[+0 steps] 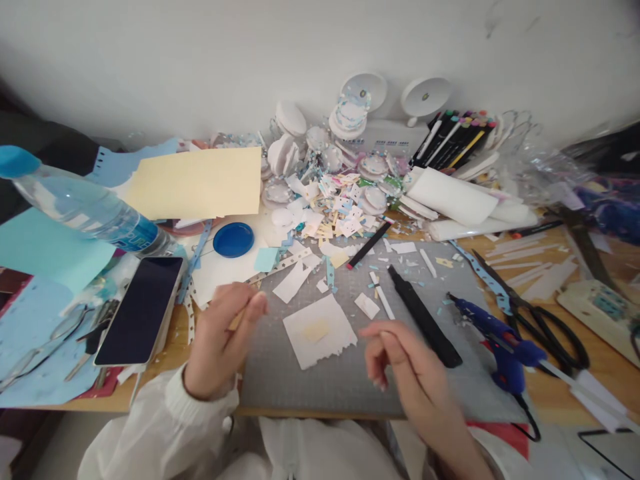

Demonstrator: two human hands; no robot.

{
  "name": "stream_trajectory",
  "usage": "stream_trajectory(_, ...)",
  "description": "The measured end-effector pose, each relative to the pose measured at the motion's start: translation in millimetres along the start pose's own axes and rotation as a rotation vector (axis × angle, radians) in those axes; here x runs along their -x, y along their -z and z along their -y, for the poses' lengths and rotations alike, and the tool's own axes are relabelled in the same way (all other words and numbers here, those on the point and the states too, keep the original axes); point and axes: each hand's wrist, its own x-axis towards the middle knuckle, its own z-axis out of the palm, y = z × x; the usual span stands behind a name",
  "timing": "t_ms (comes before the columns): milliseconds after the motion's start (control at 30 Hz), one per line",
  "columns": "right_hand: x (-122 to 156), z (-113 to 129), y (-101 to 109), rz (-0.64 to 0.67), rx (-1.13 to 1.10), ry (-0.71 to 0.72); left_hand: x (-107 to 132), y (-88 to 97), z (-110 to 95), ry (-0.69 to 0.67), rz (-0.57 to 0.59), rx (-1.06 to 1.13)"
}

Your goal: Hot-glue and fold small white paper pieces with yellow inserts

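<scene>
My left hand [225, 330] hovers over the left edge of the grey cutting mat [370, 393], its fingers curled in and slightly blurred. Above the mat's right half, my right hand [407, 363] has thumb and forefinger pressed together. Whatever either hand may pinch is too small or hidden to make out. Between the two lies a white sheet of paper [299, 322] with a ragged lower edge, a small pale yellow paper piece [317, 330] on top of it. Close to my right fingertips are a small white paper piece [367, 305] and a white pen [383, 295].
A black long tool [425, 319], a blue glue gun [493, 333] and black scissors [543, 320] lie to the right. Leftward are a phone [141, 310], a water bottle [100, 210] and a blue lid [233, 240]. Paper scraps [345, 207] heap up behind, near several markers [453, 141].
</scene>
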Motion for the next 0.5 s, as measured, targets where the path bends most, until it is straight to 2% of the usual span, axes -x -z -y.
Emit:
stream_trajectory(67, 8.7, -16.7, 15.9, -0.160, 0.157, 0.082, -1.4, 5.8, 14.7, -0.087, -0.065, -0.187)
stream_trajectory(133, 17.4, -30.9, 31.3, -0.277, 0.371, 0.196, 2.1, 9.5, 24.3, -0.123, -0.073, -0.281)
stream_trajectory(233, 29.0, -42.7, 47.4, -0.307, 0.630, 0.311, 13.5, 7.4, 27.6, -0.179, 0.029, -0.221)
stream_trajectory(300, 36.6, -46.1, 51.0, -0.281, 0.679, 0.351, 20.7, -0.8, 23.1, -0.238, 0.117, -0.137)
stream_trajectory(367, 46.0, -50.1, 50.4, -0.329, 0.663, 0.384, 24.7, -14.1, 15.3, -0.262, 0.193, -0.102)
stream_trajectory(433, 57.8, -57.1, 49.5, -0.529, 0.646, 0.372, 25.3, -30.6, 6.9, -0.237, 0.259, -0.123)
stream_trajectory(500, 70.9, -67.1, 53.2, -0.820, 0.631, 0.310, 23.9, -47.4, 0.2, -0.206, 0.280, -0.187)
